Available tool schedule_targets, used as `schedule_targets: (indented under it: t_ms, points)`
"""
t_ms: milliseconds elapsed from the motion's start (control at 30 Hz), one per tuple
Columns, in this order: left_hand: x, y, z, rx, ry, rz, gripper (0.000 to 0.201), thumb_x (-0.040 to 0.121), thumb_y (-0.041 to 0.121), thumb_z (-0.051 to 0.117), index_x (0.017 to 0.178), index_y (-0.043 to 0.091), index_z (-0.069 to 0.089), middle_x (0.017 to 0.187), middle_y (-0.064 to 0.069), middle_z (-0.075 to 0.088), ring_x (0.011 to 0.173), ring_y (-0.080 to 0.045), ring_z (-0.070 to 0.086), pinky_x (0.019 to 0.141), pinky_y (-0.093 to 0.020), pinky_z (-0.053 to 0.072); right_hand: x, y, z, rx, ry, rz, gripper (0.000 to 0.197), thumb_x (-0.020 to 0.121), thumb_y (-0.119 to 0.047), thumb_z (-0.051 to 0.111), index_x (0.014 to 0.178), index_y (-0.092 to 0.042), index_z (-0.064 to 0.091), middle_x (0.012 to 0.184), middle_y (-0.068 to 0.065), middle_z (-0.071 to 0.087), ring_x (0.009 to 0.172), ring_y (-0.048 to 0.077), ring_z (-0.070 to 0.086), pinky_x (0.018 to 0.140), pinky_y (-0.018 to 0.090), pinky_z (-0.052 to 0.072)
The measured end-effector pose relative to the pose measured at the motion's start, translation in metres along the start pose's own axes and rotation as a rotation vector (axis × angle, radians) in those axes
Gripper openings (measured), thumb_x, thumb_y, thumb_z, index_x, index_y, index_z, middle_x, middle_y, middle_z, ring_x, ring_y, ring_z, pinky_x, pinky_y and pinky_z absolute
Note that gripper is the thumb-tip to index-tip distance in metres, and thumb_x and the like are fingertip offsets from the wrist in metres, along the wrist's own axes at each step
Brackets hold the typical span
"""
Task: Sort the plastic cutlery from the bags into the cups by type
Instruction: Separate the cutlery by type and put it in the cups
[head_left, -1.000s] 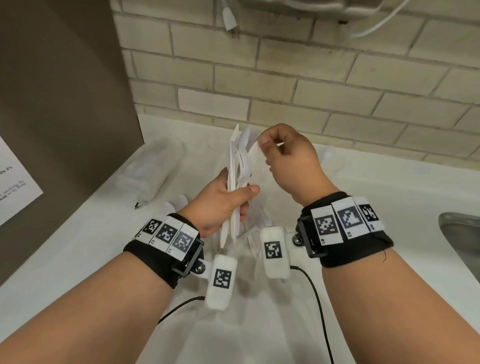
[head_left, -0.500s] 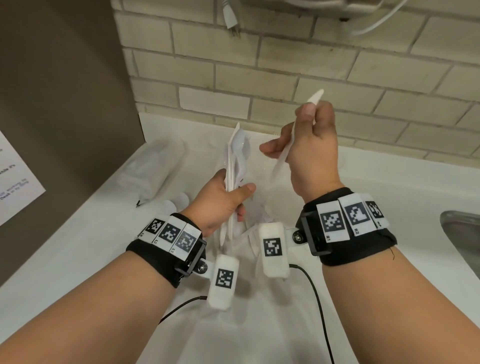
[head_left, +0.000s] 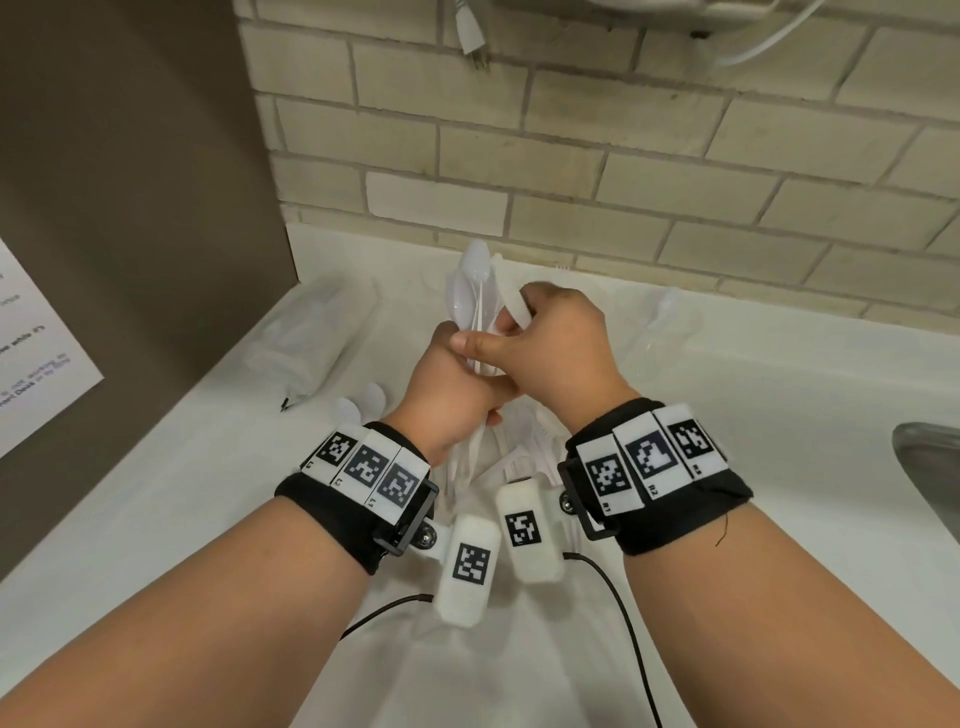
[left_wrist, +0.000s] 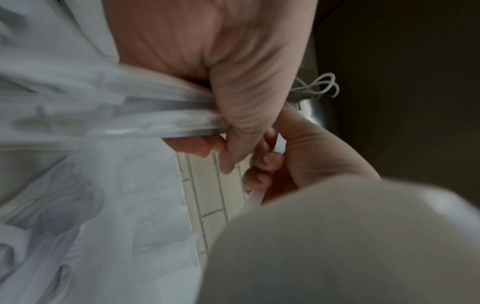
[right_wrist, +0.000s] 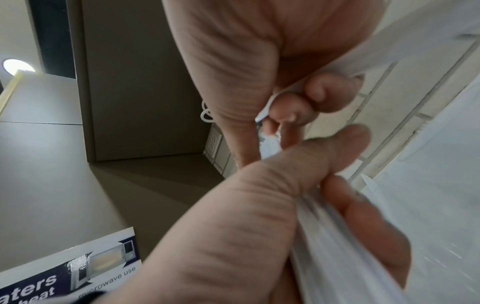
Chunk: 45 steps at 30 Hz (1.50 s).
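Observation:
My left hand (head_left: 449, 387) grips an upright bundle of white plastic cutlery (head_left: 475, 291) over the counter, with spoon bowls showing at its top. In the left wrist view the bundle's handles (left_wrist: 155, 117) run across my left palm (left_wrist: 233, 72). My right hand (head_left: 558, 353) is pressed against the left one. Its fingers are curled round a single white cutlery piece (head_left: 513, 306), whose type I cannot tell. The right wrist view shows that piece (right_wrist: 269, 107) under my curled fingers (right_wrist: 324, 96), just above the bundle (right_wrist: 337, 246). No cup is in view.
A clear bag of cutlery (head_left: 311, 343) lies at the left by a brown panel (head_left: 130, 182). Loose spoons (head_left: 363, 405) and more white cutlery (head_left: 519, 457) lie under my hands. More clear plastic (head_left: 660, 322) lies at the right. A steel sink (head_left: 930, 467) is at the far right.
My right hand drew one piece out of the bundle, lifted it, and has come back down against the left hand with the piece still in it. The left hand stayed put.

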<state>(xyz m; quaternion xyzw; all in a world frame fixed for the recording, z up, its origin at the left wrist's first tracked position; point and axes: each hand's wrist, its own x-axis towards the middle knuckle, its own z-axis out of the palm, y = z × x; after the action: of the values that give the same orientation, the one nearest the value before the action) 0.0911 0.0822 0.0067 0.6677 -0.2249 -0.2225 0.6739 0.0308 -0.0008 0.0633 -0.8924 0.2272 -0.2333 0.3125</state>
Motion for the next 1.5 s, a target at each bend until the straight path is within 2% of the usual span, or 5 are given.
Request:
schedule_targets:
  t_ms: [567,700,1100,1233,1500]
  points:
    - [-0.002,-0.001,-0.013,-0.108,-0.158,-0.025,0.053,0.087,0.034,0.065,0.127,0.007,0.044,0.106,-0.012,0.059,0.056,-0.017,0.063,0.057,-0.033,0.054,0.011,0.012,0.000,0.236,-0.024,0.078,0.032,0.098,-0.033,0.047,0.100,-0.003,0.056,0.080,0.008,0.067,0.073,0.022,0.060,0.072,0.035,0.051]
    - [-0.002,-0.004,-0.015,-0.148,-0.135,-0.061,0.053,0.091,0.045,0.051,0.127,0.007,0.045,0.089,-0.008,0.056,0.056,-0.016,0.061,0.056,-0.032,0.053,0.008,0.010,-0.005,0.217,-0.119,0.058,0.022,0.100,-0.031,0.043,0.101,-0.011,0.053,0.076,0.002,0.066,0.058,0.016,0.056,0.056,0.026,0.041]
    - [0.007,-0.014,-0.019,-0.230,-0.030,-0.094,0.034,0.088,0.022,0.066,0.111,0.002,0.052,0.071,0.000,0.061,0.051,-0.014,0.049,0.047,-0.029,0.041,0.009,0.007,-0.001,0.421,0.105,0.084,0.017,0.103,-0.027,0.034,0.107,-0.011,0.040,0.074,0.007,0.064,0.068,0.030,0.067,0.061,0.040,0.055]
    - [0.006,-0.017,-0.015,-0.158,-0.017,-0.067,0.028,0.087,0.025,0.068,0.100,0.013,0.046,0.081,-0.010,0.056,0.056,-0.017,0.044,0.054,-0.033,0.040,0.014,0.003,0.005,0.364,0.069,-0.018,0.027,0.100,-0.034,0.041,0.111,-0.009,0.045,0.068,-0.004,0.048,0.070,0.028,0.057,0.069,0.054,0.055]
    - [0.008,-0.016,-0.015,-0.052,-0.127,-0.040,0.068,0.066,0.022,0.073,0.127,0.014,0.043,0.118,0.002,0.063,0.097,-0.020,0.070,0.042,-0.022,0.037,0.007,0.007,0.008,0.211,-0.189,0.069,0.041,0.066,-0.040,0.085,0.075,-0.003,0.068,0.066,0.002,0.068,0.064,0.016,0.066,0.064,0.032,0.055]
